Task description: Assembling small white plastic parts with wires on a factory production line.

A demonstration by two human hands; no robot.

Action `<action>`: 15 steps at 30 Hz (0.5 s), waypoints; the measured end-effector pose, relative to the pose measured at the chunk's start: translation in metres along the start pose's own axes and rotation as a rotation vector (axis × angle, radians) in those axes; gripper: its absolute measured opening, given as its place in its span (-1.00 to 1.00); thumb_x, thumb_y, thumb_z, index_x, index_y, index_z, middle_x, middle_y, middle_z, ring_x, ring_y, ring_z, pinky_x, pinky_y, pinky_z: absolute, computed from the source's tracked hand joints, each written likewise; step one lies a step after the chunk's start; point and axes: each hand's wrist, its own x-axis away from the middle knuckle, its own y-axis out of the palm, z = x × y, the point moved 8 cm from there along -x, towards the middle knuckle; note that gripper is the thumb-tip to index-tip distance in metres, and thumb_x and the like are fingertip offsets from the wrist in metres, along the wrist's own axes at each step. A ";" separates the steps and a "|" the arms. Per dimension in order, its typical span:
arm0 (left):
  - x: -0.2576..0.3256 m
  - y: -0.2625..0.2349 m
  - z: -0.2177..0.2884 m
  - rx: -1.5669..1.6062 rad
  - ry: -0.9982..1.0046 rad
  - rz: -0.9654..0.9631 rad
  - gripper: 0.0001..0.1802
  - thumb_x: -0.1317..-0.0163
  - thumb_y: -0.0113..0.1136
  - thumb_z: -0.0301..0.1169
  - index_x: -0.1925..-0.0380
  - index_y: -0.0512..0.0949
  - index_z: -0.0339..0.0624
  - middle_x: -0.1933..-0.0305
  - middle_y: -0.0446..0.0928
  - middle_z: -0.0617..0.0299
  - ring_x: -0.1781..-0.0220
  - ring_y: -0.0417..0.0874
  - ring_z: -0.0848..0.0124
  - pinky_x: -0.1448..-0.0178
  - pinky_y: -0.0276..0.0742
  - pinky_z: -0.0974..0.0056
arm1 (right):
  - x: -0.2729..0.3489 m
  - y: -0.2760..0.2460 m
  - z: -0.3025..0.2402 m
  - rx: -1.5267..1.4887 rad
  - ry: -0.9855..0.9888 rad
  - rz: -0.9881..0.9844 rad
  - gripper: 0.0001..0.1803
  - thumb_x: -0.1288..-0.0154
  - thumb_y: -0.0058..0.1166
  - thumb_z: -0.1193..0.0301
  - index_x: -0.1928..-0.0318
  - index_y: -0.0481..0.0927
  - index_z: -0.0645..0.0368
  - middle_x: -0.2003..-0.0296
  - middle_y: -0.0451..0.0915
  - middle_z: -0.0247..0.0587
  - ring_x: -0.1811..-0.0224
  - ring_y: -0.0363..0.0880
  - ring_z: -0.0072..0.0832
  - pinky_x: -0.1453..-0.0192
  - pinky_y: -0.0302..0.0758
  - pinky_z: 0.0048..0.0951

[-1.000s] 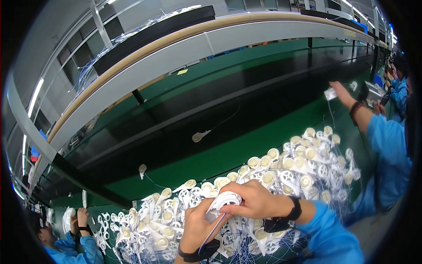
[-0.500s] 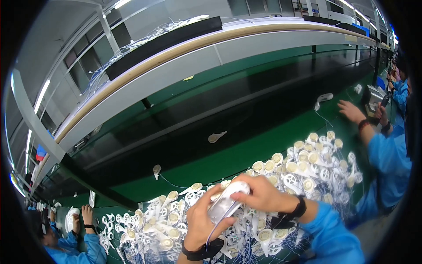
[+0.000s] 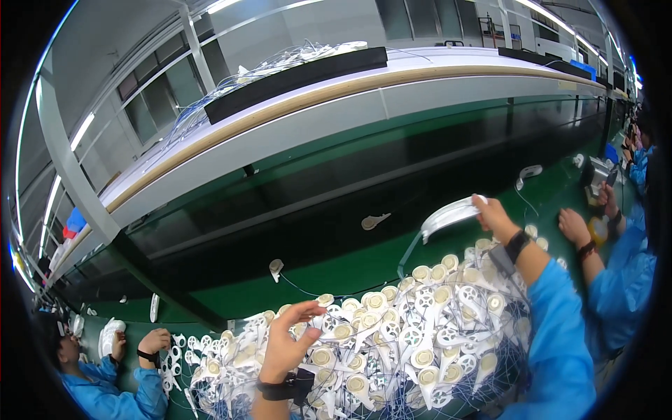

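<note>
My right hand (image 3: 493, 213) is stretched out over the green belt (image 3: 336, 273) and holds a curved white plastic part (image 3: 448, 215) with a thin clear tube hanging from it. My left hand (image 3: 283, 343) hovers with its fingers spread just above a big heap of white round-headed plastic parts (image 3: 392, 336) tangled with thin wires. It holds nothing. My right forearm in a blue sleeve (image 3: 553, 336) crosses the right side of the heap, with a dark band at the wrist.
Single white parts (image 3: 375, 222) (image 3: 276, 267) (image 3: 530, 171) lie spaced along the belt. A raised shelf (image 3: 315, 105) runs above it. One person in blue (image 3: 105, 378) works at lower left, another person's hands (image 3: 577, 227) at right.
Both hands were together on a white part over the heap. Now my right hand has carried it up and right over the belt, and my left hand has let go and opened.
</note>
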 end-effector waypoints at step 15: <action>-0.057 -0.006 -0.088 -0.680 -0.146 -0.185 -0.72 -0.13 0.29 -0.32 0.18 0.65 -0.22 0.17 0.66 0.07 0.09 0.66 0.08 0.02 0.55 0.17 | -0.042 0.030 -0.028 0.794 -0.422 0.128 -0.76 -0.23 0.12 0.21 0.23 0.72 0.04 0.30 0.71 -0.09 0.18 0.67 -0.10 0.08 0.59 -0.14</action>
